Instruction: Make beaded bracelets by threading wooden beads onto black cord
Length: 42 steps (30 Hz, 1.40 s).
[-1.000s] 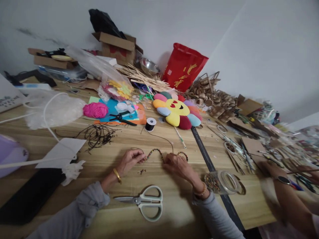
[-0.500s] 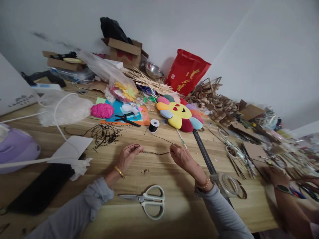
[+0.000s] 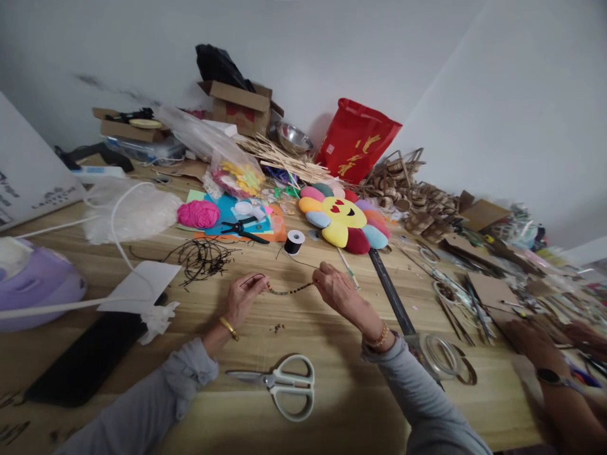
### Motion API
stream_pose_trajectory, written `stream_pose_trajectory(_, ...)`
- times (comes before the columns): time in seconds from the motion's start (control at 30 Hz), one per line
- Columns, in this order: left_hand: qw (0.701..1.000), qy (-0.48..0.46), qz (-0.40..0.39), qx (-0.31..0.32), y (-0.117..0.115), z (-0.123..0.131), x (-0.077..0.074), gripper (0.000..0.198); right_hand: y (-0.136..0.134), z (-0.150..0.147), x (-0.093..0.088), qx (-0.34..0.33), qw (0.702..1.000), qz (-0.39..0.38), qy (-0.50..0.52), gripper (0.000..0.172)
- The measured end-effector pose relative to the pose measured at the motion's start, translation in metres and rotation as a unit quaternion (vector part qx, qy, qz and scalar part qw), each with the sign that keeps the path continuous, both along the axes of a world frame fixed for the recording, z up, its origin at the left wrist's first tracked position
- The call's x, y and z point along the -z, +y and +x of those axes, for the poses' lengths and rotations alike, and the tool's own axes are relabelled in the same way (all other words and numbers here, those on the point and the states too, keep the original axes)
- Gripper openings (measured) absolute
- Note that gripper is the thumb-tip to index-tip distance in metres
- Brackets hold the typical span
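A thin beaded string (image 3: 288, 292) hangs in a shallow curve between my hands above the table. My left hand (image 3: 245, 296) pinches its left end, where a bit of dark cord loops over the fingers. At the other end my right hand (image 3: 333, 285) is closed on the string. From near that hand a black cord runs back to a spool of black cord (image 3: 294, 242). A few small loose beads (image 3: 277, 328) lie on the wood below the string. Nearer to me rest scissors with pale handles (image 3: 293, 387), their blades pointing left.
Tangled black cords (image 3: 203, 259) lie at left, near pink yarn (image 3: 198, 215) and black pliers (image 3: 244, 229). Behind the spool is a flower cushion (image 3: 344, 215). A dark ruler (image 3: 391, 291) and clear tape rolls (image 3: 439, 354) lie right; another person's hand (image 3: 533, 338) works beyond.
My right hand has come slightly left and up, closer to my left hand. The beaded string, straighter before, now sags. The view has shifted a little.
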<state>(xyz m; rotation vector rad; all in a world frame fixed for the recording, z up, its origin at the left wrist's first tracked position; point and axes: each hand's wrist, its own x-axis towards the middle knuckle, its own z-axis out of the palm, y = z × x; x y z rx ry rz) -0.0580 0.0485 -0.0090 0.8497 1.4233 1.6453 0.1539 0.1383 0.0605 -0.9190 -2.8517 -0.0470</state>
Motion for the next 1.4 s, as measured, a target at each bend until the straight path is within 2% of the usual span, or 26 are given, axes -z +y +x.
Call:
stream_pose_trajectory(0.17, 0.999, 0.027, 0.020, 0.028, -0.002, 0.001, 0.000, 0.024, 0.008, -0.024, 0.013, -0.013, 0.990, -0.062, 0.124, 0.011)
stream_pose_trajectory(0.23, 0.996, 0.073, 0.031, 0.032, -0.004, 0.002, 0.002, 0.021, 0.008, -0.031, 0.026, -0.016, 0.977, -0.089, 0.193, 0.005)
stream_pose_trajectory(0.3, 0.986, 0.150, 0.045, 0.054, -0.006, 0.003, 0.004, 0.016, 0.003, -0.036, 0.041, -0.016, 0.973, -0.097, 0.207, 0.004)
stream_pose_trajectory(0.43, 0.931, 0.312, 0.096, 0.161, -0.010, 0.008, 0.004, 0.013, -0.017, -0.035, 0.065, -0.007, 0.963, -0.169, 0.209, 0.008)
stream_pose_trajectory(0.57, 0.861, 0.432, 0.095, 0.250, -0.016, 0.014, -0.002, 0.020, -0.034, -0.028, 0.073, 0.011, 0.955, -0.210, 0.208, 0.008)
stream_pose_trajectory(0.67, 0.814, 0.507, 0.081, 0.271, -0.019, 0.017, -0.002, 0.021, -0.039, -0.024, 0.075, 0.011, 0.955, -0.202, 0.217, 0.010)
stream_pose_trajectory(0.77, 0.788, 0.547, 0.066, 0.273, -0.020, 0.018, 0.002, 0.022, -0.041, -0.021, 0.077, -0.003, 0.956, -0.198, 0.218, 0.010)
stream_pose_trajectory(0.93, 0.795, 0.539, 0.072, 0.268, -0.015, 0.019, 0.005, 0.021, -0.039, -0.018, 0.070, -0.021, 0.947, -0.241, 0.210, 0.012)
stream_pose_trajectory(1.03, 0.788, 0.553, 0.064, 0.262, -0.012, 0.020, 0.005, 0.020, -0.036, -0.015, 0.064, -0.031, 0.944, -0.264, 0.197, 0.019)
stream_pose_trajectory(1.13, 0.786, 0.559, 0.064, 0.254, -0.010, 0.021, 0.007, 0.017, -0.033, -0.013, 0.063, -0.027, 0.939, -0.290, 0.183, 0.017)
stream_pose_trajectory(1.23, 0.794, 0.547, 0.068, 0.258, -0.008, 0.021, 0.010, 0.016, -0.031, -0.013, 0.065, -0.017, 0.934, -0.311, 0.177, 0.010)
stream_pose_trajectory(1.4, 0.817, 0.509, 0.072, 0.260, -0.006, 0.020, 0.013, 0.013, -0.029, -0.012, 0.070, -0.033, 0.939, -0.291, 0.181, 0.013)
